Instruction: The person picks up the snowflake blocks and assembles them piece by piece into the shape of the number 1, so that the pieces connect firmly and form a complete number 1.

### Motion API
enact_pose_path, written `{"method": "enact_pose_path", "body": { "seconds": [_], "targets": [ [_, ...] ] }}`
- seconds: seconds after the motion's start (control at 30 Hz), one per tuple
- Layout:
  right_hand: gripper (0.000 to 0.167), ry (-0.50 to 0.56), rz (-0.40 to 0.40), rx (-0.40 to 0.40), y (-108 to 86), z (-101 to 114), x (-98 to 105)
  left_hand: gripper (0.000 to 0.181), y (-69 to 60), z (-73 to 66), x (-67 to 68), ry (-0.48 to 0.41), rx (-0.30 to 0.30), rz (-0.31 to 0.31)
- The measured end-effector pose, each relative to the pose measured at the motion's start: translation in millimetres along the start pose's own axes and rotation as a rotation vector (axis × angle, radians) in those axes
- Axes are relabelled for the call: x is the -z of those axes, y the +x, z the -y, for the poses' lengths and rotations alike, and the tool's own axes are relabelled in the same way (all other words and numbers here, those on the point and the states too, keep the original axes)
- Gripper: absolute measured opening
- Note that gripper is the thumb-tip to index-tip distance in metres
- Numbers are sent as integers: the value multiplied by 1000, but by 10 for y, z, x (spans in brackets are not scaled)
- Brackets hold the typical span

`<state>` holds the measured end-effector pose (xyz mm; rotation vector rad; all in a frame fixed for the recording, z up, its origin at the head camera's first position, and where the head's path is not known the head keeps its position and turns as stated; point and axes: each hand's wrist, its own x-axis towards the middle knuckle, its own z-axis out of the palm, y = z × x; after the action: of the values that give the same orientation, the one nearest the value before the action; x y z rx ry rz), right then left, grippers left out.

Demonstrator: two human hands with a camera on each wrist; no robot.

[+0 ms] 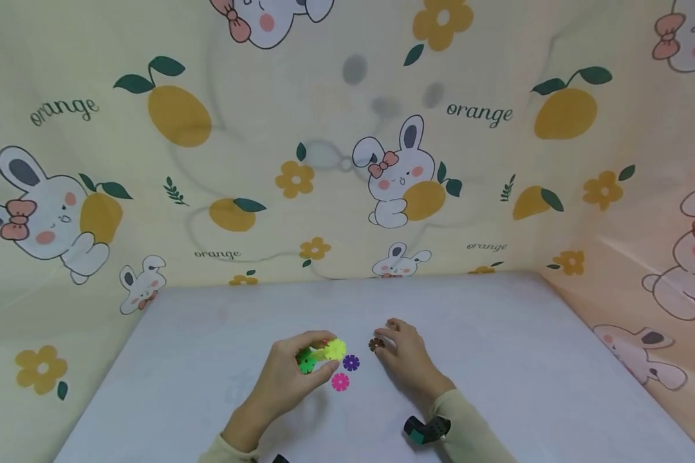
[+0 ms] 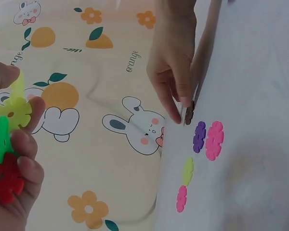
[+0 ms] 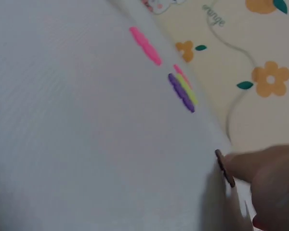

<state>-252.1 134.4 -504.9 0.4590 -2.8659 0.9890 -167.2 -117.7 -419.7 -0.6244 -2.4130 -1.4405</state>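
My left hand (image 1: 286, 373) holds a joined cluster of notched plastic snowflake discs above the white table. In the left wrist view the cluster shows a yellow disc (image 2: 14, 113), a green disc (image 2: 2, 139) and a red disc (image 2: 5, 178), partly covered by fingers. To the right, my right hand (image 1: 410, 355) pinches a brown snowflake disc (image 1: 376, 344) at the tabletop between thumb and finger. Between the hands lie a purple disc (image 1: 351, 363) and a pink disc (image 1: 340, 382). Another yellow disc (image 2: 188, 171) and a smaller-looking pink disc (image 2: 181, 198) lie farther off.
The white tabletop (image 1: 475, 321) reaches back to a cream cloth backdrop (image 1: 324, 218) printed with rabbits, oranges and flowers. Cloth also rises along both sides. A black band with a device (image 1: 427, 429) sits at my right wrist.
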Motion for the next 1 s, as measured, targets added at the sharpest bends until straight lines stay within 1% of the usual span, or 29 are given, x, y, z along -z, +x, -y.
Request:
{"method": "enact_pose_path", "body": {
  "seconds": [0.1, 0.2, 0.33, 0.47, 0.53, 0.6, 0.67, 0.8, 0.9, 1.0],
  "targets": [
    [26, -38, -17, 19, -5, -2, -5, 33, 4, 5, -3, 6, -4, 0],
    [20, -23, -24, 15, -7, 2, 3, 33, 5, 7, -7, 14, -8, 0],
    [16, 74, -9, -29, -11, 15, 45, 32, 1, 6, -17, 23, -10, 0],
    [16, 223, 18, -78, -24, 43, 121, 32, -4, 7, -30, 28, -13, 1],
    [18, 295, 13, -57, -25, 78, 170, 33, -7, 7, -32, 30, -10, 4],
    [19, 383, 4, -12, -31, 147, 237, 33, -9, 11, -34, 35, -12, 8],
    [19, 470, -6, 48, -42, 238, 310, 33, -9, 8, -36, 33, -14, 11],
    [17, 642, 14, 131, -111, 462, 451, 33, -8, -3, -39, 33, -26, 7],
    [16, 733, 27, 175, -182, 604, 527, 32, -6, -20, -35, 43, -22, 7],
    [15, 793, 28, 224, -249, 715, 576, 32, -6, -35, -28, 49, -12, 7]
  ]
}}
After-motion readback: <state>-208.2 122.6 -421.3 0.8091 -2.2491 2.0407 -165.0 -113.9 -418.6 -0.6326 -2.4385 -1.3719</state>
